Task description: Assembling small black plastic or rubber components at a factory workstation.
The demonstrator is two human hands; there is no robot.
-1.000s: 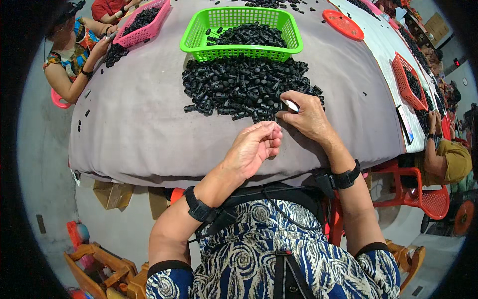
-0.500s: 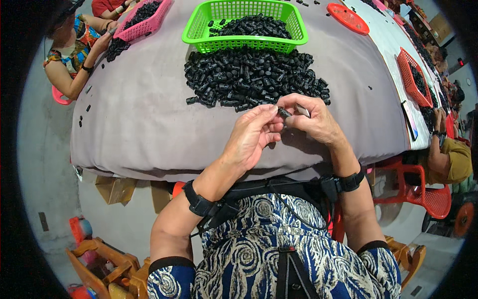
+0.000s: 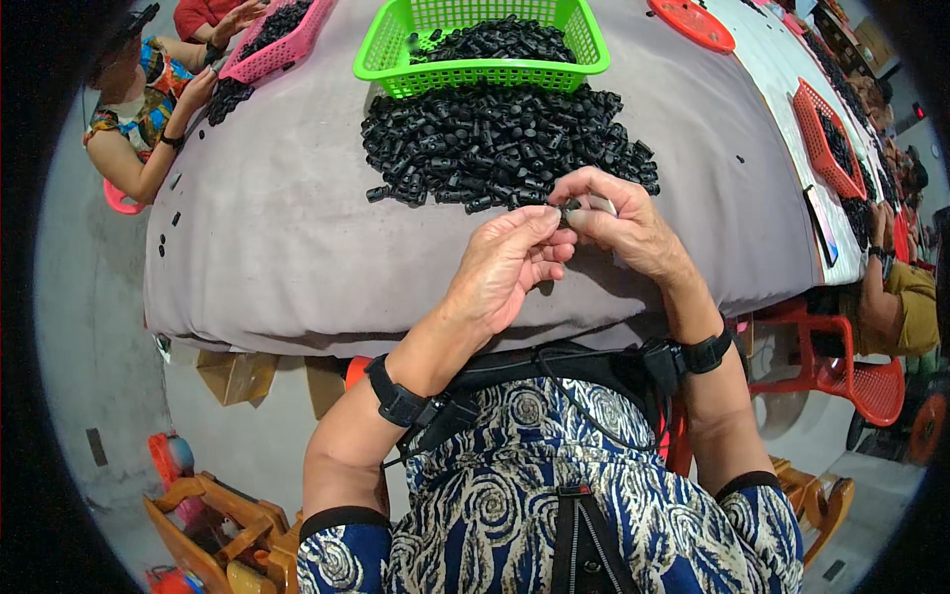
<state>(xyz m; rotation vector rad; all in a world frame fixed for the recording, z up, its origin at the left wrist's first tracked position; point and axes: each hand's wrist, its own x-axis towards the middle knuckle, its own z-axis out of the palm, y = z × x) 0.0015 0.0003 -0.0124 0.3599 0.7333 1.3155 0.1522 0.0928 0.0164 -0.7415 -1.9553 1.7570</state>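
A small black cylindrical plastic part [image 3: 568, 209] sits between my two hands, mostly covered by fingertips. My left hand [image 3: 507, 259] pinches its left end between thumb and finger, the other fingers loosely curled. My right hand [image 3: 633, 226] closes on the part from the right, thumb and index finger against it. A flat, pale, blade-like piece [image 3: 602, 204] sticks out between that thumb and index finger; its other end is hidden. Just beyond my fingers lies a heap of similar black parts [image 3: 485, 148] on the grey cloth-covered table [image 3: 297, 267].
Behind the heap stands a green basket [image 3: 480, 71] holding more black parts. A pink basket [image 3: 282, 49] is at the far left beside a co-worker [image 3: 134, 129]. On the right are a red basket [image 3: 829, 139], a red lid [image 3: 693, 28] and a red chair [image 3: 841, 371].
My right fingers have closed further over the black part, hiding more of it. Both hands stay at nearly the same place. The view has shifted slightly.
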